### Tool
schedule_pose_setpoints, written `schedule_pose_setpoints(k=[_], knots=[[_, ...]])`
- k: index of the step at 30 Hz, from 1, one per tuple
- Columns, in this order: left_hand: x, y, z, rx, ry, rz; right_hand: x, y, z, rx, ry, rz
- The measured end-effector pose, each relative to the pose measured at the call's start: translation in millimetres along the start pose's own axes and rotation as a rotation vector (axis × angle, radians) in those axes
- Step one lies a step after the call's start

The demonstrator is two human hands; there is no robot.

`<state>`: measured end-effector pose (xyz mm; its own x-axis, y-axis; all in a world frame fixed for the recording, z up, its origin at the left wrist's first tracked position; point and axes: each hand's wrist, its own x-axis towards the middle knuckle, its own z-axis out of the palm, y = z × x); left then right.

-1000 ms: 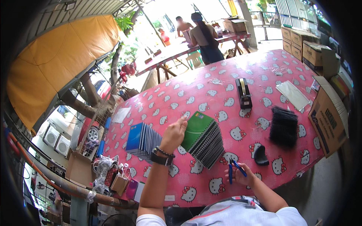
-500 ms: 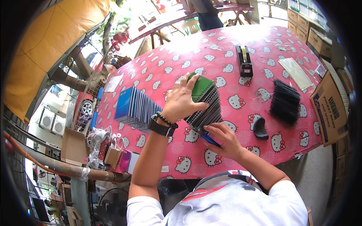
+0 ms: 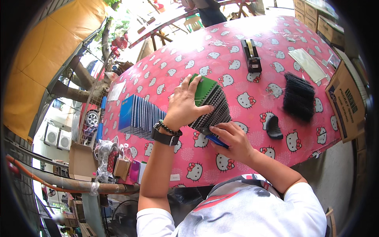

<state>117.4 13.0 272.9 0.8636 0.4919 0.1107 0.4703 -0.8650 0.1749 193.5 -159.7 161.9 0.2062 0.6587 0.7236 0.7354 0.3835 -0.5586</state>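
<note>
A row of small spiral notebooks with a green cover [image 3: 205,87] stands in front of me, its dark wire spirals facing up and to the right. My left hand [image 3: 185,103] spans the row, fingers spread over the green end and thumb pressed on the spirals. At the row's near end my right hand [image 3: 233,140] grips a blue-handled pair of pliers [image 3: 217,141], its dark metal head against the lowest spirals. Left of my left hand stands a second row of blue notebooks [image 3: 136,114], also spiral-bound. My fingers hide part of the pliers.
A tape dispenser [image 3: 251,57] stands farther back on the pink patterned table [image 3: 189,152]. To the right lie black wire spirals [image 3: 299,96], a curved black piece [image 3: 273,127] and clear plastic sleeves [image 3: 308,65]. A cardboard box [image 3: 345,98] stands at the right edge.
The view has shifted slightly. My right hand and the pliers have moved a little along the near end of the green row. My left hand keeps its place on the notebooks.
</note>
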Motion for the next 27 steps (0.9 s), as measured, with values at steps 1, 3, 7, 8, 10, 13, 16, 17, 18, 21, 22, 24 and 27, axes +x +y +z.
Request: schedule_pose_setpoints(k=[1, 3, 7, 8, 10, 13, 16, 17, 18, 21, 22, 24, 27], knots=[[-1, 1, 0, 0.004, 0.0, -0.002, 0, 0, 0, 0.024, -0.007, -0.001], [-1, 1, 0, 0.006, 0.0, 0.0, -2, 2, 0, 0.408, -0.107, 0.269], [-1, 0, 0, 0.014, 0.004, 0.003, 3, 7, -10, 1.446, -0.35, 1.014], [0, 0, -1, 0.021, 0.006, 0.003, 3, 7, -10, 1.418, -0.336, 1.017], [-1, 0, 0, 0.003, -0.001, 0.007, -1, -6, -7, 1.101, -0.26, 0.893], [-1, -1, -1, 0.011, 0.002, 0.007, -6, -8, -9, 0.142, -0.031, 0.167], [-2, 2, -3, 0.005, -0.009, -0.009, -4, -5, -4, 0.011, -0.028, 0.085], [-1, 4, -4, 0.001, -0.017, -0.015, -3, -3, -2, -0.034, -0.028, 0.061], [-1, 4, -3, 0.008, -0.014, -0.007, -2, -4, -2, -0.063, -0.033, 0.049], [-2, 2, -2, 0.026, 0.004, 0.004, 2, -3, -1, -0.019, -0.071, 0.054], [-2, 2, -2, 0.025, 0.005, 0.005, 1, 0, -1, 0.08, -0.099, 0.097], [-2, 3, -3, 0.026, 0.004, -0.004, 0, 4, -1, 0.333, -0.169, 0.258], [-3, 8, -2, 0.022, -0.012, -0.012, -2, 7, -2, 0.79, -0.282, 0.633]])
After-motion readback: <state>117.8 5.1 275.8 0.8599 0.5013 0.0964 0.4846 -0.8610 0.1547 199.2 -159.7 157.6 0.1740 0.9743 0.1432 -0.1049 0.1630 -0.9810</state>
